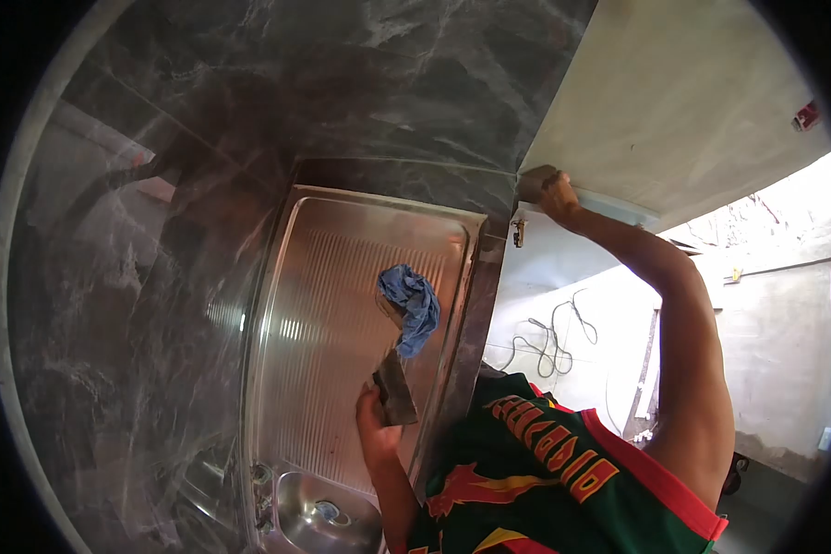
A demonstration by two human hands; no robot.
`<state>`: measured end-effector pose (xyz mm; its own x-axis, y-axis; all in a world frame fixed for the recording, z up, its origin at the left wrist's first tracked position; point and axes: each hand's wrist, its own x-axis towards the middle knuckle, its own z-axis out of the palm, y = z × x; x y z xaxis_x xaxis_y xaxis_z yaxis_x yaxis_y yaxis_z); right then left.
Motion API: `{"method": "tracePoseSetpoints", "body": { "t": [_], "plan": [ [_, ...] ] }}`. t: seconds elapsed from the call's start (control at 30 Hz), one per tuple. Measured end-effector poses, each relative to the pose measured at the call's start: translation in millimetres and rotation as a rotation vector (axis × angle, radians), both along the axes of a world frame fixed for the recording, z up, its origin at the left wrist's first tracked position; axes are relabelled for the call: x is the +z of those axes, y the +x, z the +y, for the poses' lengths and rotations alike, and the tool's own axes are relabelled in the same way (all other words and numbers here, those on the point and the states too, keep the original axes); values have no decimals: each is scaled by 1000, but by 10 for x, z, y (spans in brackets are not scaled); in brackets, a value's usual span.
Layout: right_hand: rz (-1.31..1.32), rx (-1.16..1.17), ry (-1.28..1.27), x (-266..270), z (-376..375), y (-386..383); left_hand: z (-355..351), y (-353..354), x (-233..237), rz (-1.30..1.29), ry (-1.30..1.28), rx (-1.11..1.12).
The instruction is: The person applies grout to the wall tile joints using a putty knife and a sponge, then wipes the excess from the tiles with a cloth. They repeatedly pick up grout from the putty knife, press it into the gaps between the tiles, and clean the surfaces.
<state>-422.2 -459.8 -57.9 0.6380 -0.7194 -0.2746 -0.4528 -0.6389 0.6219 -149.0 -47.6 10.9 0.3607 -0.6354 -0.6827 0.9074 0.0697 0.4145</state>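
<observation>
My left hand is closed on the edge of a flat, dark grey-brown plate, held over the steel drainboard. Just beyond the plate lies a crumpled blue cloth, with something brown partly beneath it. At the far right, my right hand is stretched out to the pale wall, beside the edge of the dark tiles. Its fingers are closed round a flat grey blade, which lies against the wall; its handle is hidden in the hand.
Dark marbled tiles cover the wall around the drainboard. A small sink bowl with a drain is at the bottom. Below my right arm, a white cabinet door shows a brass hinge. A cable lies loosely on the pale floor.
</observation>
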Motion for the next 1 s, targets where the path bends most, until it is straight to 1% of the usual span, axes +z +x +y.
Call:
{"method": "tracePoseSetpoints", "body": {
  "t": [0.03, 0.1, 0.13, 0.17, 0.2, 0.23, 0.27, 0.3, 0.33, 0.37, 0.43, 0.47, 0.5, 0.53, 0.57, 0.6, 0.63, 0.67, 0.7, 0.77, 0.9, 0.97, 1.0],
  "plan": [
    [54, -83, 120, 79, 73, 6, -18, -16, -27, 0, -3, 3],
    [-709, 528, -257, -168, 301, -206, -72, -83, -72, -12, -29, -51],
    [-667, 202, 117, 163, 599, 58, -111, -124, -83, -16, -31, -27],
    [-590, -124, 485, 519, 951, 333, -168, -170, -87, -5, -69, -87],
    [-741, -21, 799, 388, 1150, 363, -222, -210, -99, 0, -106, -143],
    [-952, -41, 1197, 915, 1509, 564, -264, -243, -198, -6, -184, -184],
    [-1025, 158, 1312, 1030, 1769, 659, -295, -269, -277, -21, -261, -218],
    [-1070, 173, 1390, 1123, 2010, 749, -332, -316, -240, -44, -258, -170],
    [-1178, 241, 1516, 1278, 2168, 864, -379, -367, -185, 58, -326, -192],
    [-1156, 254, 1561, 1363, 2263, 943, -402, -376, -118, 162, -398, -224],
    [-1037, 296, 1333, 1437, 2342, 999, -388, -348, 50, 185, -359, -181],
    [-1029, 312, 1338, 1447, 2317, 1027, -380, -339, 98, 223, -322, -171],
    [-1064, 428, 1299, 1461, 2268, 1047, -325, -336, 46, 219, -329, -159],
    [-1098, 540, 1257, 1478, 2220, 1063, -231, -342, -58, 17, -232, -148],
    [-1090, 548, 1257, 1495, 2174, 1085, -162, -343, -112, -181, -132, -137],
    [-1030, 584, 1194, 1511, 2127, 1113, -128, -329, -73, -181, -138, -129],
    [-970, 618, 1131, 1521, 2095, 1145, -92, -298, -5, -385, -170, -164],
    [-983, 561, 1200, 1526, 2086, 1186, -58, -263, 38, -589, -198, -197],
    [-970, 570, 1200, 1510, 2103, 1248, -22, -213, 38, -586, -203, -184],
    [-1142, 484, 1328, 1454, 2164, 1376, 42, -138, 19, -1582, 43, -345],
    [-1082, 434, 1363, 1369, 2166, 1552, 146, -86, -401, -1481, 110, -272],
    [-1180, 495, 1378, 1301, 2147, 1632, 148, -39, -498, -1577, 216, -363],
    [-1173, 489, 1379, 1276, 2135, 1668, 139, -30, -568, -1569, 214, -364]
  ]
}}
